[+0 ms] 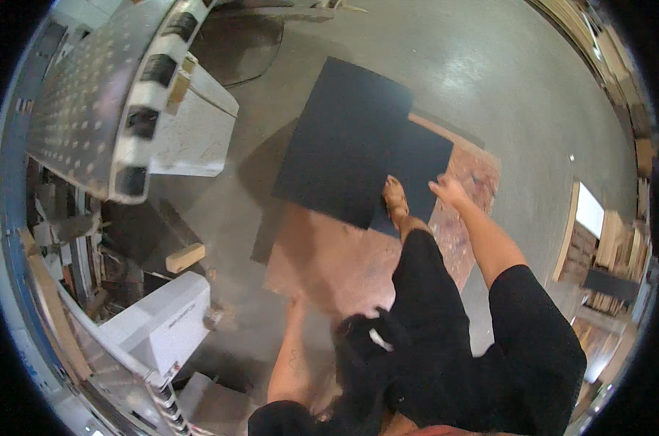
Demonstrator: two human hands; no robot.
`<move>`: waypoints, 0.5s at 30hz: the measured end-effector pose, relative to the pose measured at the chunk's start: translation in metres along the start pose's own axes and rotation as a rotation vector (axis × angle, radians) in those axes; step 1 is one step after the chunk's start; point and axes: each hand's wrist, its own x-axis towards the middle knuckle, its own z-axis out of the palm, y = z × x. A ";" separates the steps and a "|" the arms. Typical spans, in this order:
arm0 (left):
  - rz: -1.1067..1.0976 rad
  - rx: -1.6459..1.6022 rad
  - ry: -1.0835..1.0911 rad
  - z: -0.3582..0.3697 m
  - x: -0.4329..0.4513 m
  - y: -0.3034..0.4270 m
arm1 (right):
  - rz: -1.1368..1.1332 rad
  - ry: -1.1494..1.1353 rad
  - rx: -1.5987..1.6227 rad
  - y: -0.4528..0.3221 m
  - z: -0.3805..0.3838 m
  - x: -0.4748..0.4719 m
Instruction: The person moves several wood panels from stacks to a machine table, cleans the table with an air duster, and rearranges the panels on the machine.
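Two dark flat panels overlap in the middle: the larger dark panel (340, 141) lies up and to the left, and a smaller dark panel (425, 144) shows beside it. Under them is a pinkish, scuffed sheet (335, 250) on the floor. A foot (395, 199), seemingly in a sandal, rests on the smaller panel. My right hand (446, 189) is at that panel's right edge, over the pinkish sheet; its grip is unclear. Near the sheet's lower left edge is my left hand (295, 305), its fingers blurred and hard to make out.
At left stand a perforated machine table with a black-and-white striped edge (147, 109), a pale cabinet (198, 120) and a white box-shaped housing (171, 321). A wood block (185, 258) is nearby. Stacked boards (615, 240) line the right side. A cable (269, 68) curves across the floor.
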 end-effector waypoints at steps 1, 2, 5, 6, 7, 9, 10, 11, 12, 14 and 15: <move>0.023 -0.022 -0.020 0.028 0.017 0.023 | -0.146 0.143 -0.017 -0.012 0.006 0.070; 0.038 -0.042 -0.036 0.052 0.032 0.039 | -0.242 0.177 -0.040 -0.025 0.004 0.136; 0.037 -0.298 -0.003 0.129 0.110 0.096 | -0.202 0.232 -0.075 -0.106 -0.029 0.274; 0.069 -0.401 0.021 0.151 0.133 0.115 | -0.223 0.177 -0.102 -0.127 -0.039 0.314; 0.098 -0.512 0.038 0.171 0.149 0.133 | -0.265 0.209 -0.119 -0.131 -0.040 0.353; 0.152 -0.726 0.051 0.203 0.179 0.166 | -0.325 0.277 -0.071 -0.128 -0.029 0.421; 0.183 -0.812 0.055 0.212 0.188 0.175 | -0.315 0.190 -0.097 -0.129 -0.026 0.436; 0.219 -0.878 0.054 0.219 0.196 0.179 | -0.304 0.113 -0.122 -0.133 -0.029 0.447; 0.251 -0.928 0.058 0.225 0.203 0.181 | -0.267 -0.005 -0.079 -0.131 -0.030 0.456; 0.215 -0.927 0.109 0.232 0.218 0.172 | -0.187 -0.237 0.005 -0.122 -0.032 0.465; 0.136 -0.907 0.156 0.237 0.219 0.171 | -0.158 -0.227 0.030 -0.117 -0.030 0.466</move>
